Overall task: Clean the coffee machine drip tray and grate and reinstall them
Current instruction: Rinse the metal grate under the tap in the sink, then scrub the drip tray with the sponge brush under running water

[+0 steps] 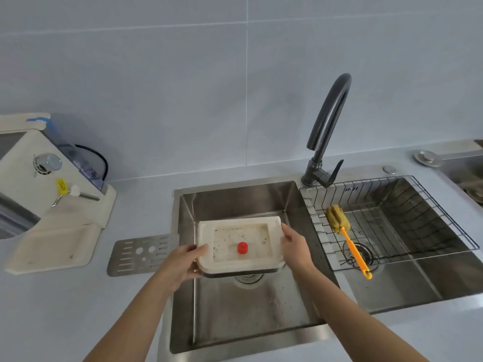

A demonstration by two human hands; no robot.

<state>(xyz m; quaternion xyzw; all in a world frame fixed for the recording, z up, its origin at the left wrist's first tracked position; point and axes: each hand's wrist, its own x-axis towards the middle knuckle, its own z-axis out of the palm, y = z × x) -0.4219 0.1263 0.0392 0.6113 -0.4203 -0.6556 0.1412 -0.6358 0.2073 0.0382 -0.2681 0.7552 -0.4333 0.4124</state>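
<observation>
Above the left sink basin [251,304] I hold the cream drip tray [206,262] with both hands. Its inside is speckled with dark grounds, and a red float [242,248] stands in the middle. My left hand [180,262] grips the tray's left edge, thumb on top. My right hand [294,245] grips the right edge. The metal grate [138,254] lies flat on the counter just left of the sink. The cream coffee machine [39,184] stands at the far left, its tray bay bare.
A black faucet [326,131] rises behind the divider between the basins. The right basin holds a wire basket [392,220] with a yellow sponge brush on an orange handle [345,231]. Grey counter surrounds the sink; a tiled wall stands behind.
</observation>
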